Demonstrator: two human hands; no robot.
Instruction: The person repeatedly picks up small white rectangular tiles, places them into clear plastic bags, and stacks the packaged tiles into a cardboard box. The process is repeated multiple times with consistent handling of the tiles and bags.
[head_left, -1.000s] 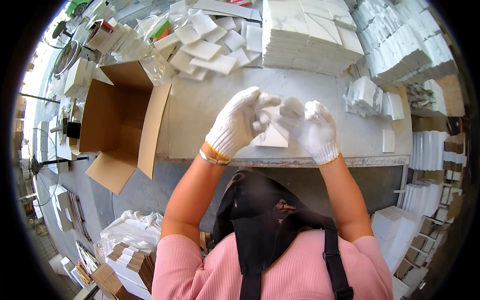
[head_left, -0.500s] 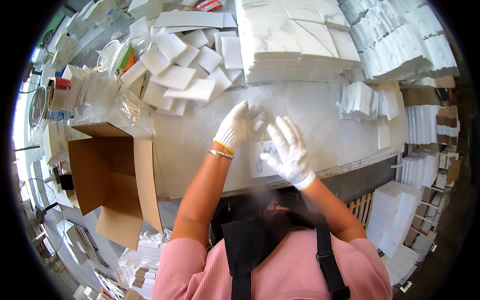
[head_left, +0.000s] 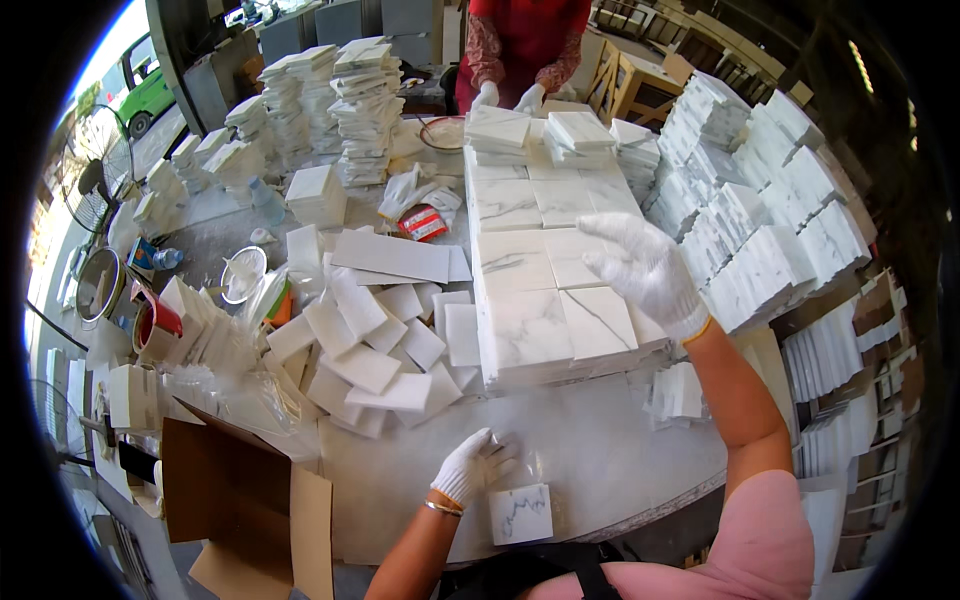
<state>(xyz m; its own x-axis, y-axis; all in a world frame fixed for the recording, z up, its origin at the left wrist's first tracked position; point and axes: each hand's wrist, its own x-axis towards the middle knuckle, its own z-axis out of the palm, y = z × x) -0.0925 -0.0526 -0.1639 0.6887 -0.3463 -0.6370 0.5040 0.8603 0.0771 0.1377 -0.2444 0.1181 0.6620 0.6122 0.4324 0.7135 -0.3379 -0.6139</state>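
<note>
My left hand (head_left: pixel 472 468), in a white knit glove, is low over the worktable with its fingers apart and partly blurred. Just beside it lies a square white marble tile (head_left: pixel 521 514) with dark veins, near the table's front edge; some clear plastic seems to stick out above it. My right hand (head_left: pixel 645 270), gloved too, reaches far out with fingers stretched. It hovers over, or rests at, the right side of a broad block of stacked marble tiles (head_left: pixel 530 325); contact cannot be made out. Nothing shows in either hand.
White foam pads (head_left: pixel 365 365) lie heaped left of the tile block. An open cardboard box (head_left: pixel 312 530) stands at the left front. More marble stacks (head_left: pixel 765 275) rise on the right. Across the table is a co-worker in red (head_left: pixel 525 45) with gloved hands by the far tiles.
My right hand has gone from beside the single tile, forward and right, to the stacked tiles. My left hand stays near the single tile. The view has tipped up, showing the co-worker.
</note>
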